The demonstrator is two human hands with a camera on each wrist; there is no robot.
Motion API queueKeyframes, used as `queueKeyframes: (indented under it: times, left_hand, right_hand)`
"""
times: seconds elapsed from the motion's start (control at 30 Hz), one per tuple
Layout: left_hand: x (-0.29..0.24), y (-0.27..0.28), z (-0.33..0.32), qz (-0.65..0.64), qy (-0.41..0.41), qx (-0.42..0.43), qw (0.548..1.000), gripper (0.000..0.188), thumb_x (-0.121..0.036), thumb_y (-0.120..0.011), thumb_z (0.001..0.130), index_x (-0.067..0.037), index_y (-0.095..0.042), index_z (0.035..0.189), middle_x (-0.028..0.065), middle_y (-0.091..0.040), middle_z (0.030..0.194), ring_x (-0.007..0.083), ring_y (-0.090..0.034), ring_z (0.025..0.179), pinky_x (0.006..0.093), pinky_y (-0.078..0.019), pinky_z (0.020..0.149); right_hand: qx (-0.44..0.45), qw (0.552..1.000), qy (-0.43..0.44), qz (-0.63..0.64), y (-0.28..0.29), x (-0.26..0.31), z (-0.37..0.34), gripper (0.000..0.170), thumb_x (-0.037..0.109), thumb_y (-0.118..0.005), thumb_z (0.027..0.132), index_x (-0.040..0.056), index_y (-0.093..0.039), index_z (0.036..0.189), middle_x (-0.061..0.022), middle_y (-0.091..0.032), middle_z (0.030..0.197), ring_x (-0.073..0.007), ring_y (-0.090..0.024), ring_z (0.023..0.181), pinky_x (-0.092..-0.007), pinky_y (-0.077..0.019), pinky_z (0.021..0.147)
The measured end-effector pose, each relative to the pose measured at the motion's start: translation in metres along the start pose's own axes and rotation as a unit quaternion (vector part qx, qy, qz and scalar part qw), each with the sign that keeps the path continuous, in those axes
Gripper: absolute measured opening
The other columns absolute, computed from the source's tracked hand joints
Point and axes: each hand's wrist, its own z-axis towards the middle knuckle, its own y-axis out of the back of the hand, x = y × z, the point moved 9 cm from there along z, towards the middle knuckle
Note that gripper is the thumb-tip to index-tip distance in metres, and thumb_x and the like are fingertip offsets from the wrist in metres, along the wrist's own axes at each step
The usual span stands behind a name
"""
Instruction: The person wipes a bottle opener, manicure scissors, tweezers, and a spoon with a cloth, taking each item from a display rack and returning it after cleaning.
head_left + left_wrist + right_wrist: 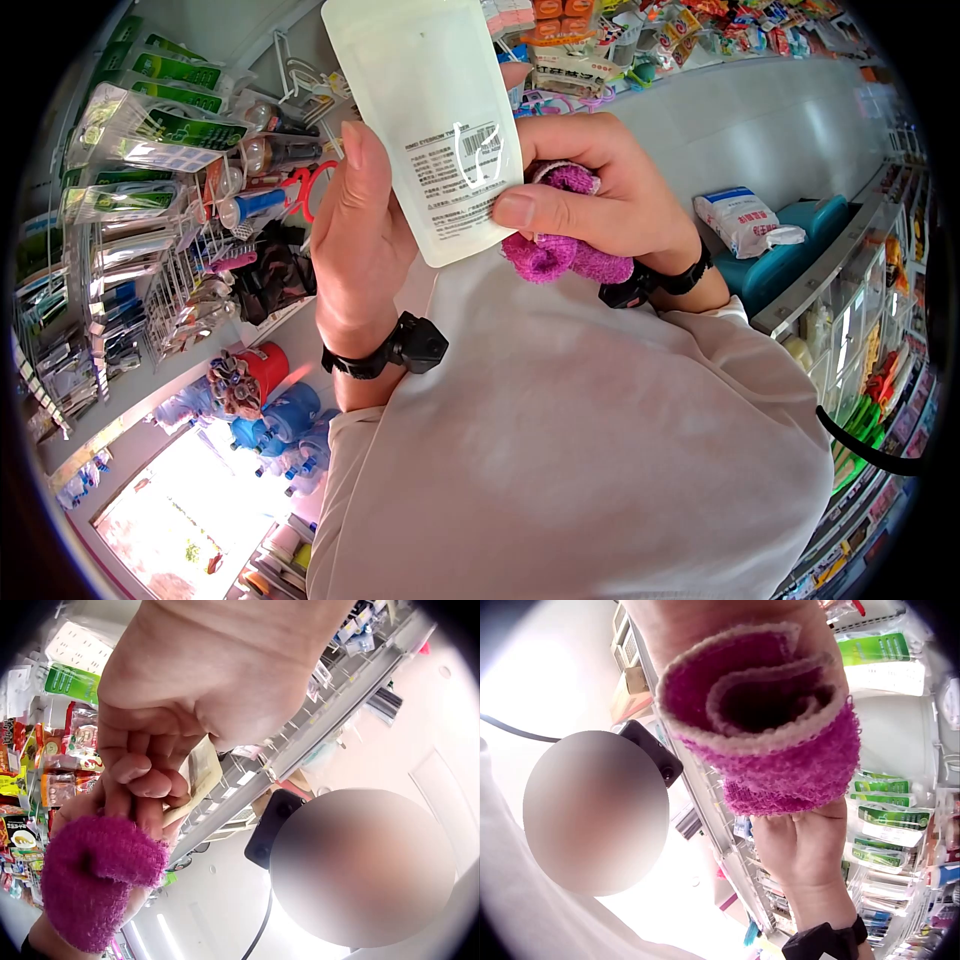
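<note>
A flat pale packet (405, 70) with printed text and a barcode is held up between both hands in the head view. My right hand (610, 190) pinches its lower right edge, thumb on the printed face. The same hand holds a rolled, fuzzy purple cloth (540, 258) against its palm; its pale hem shows in the right wrist view. My left hand (362, 230) is at the packet's left side, its thumb standing up away from the printed face. In the left wrist view, its curled fingers (131, 769) lie against the packet, partly hidden by each other.
Hanging green-and-clear packs (185, 125) and wire racks line the left side. Scissors with red handles (315, 188) hang near my left hand. A red bucket (262, 368) and blue water bottles (290, 412) stand lower left. At right, a white packet (745, 220) lies on a teal container (800, 250).
</note>
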Motion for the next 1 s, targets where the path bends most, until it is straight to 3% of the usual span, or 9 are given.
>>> queueKeyframes:
  times: [1.0]
  left_hand:
    - [0.0023, -0.0037, -0.0022, -0.004, -0.005, -0.020, 1.000, 0.075, -0.056, -0.021, 0.100, 0.007, -0.036, 0.139, 0.0254, -0.048, 0.135, 0.0309, -0.060, 0.112, 0.0391, -0.0492, 0.095]
  right_hand:
    - [0.004, 1.000, 0.013, -0.014, 0.0007, 0.0014, -0.0040, 0.020, 0.013, -0.066, 0.091, -0.0027, -0.065, 0.102, -0.0035, -0.064, 0.083, -0.0095, -0.055, 0.074, -0.0250, -0.0472, 0.068]
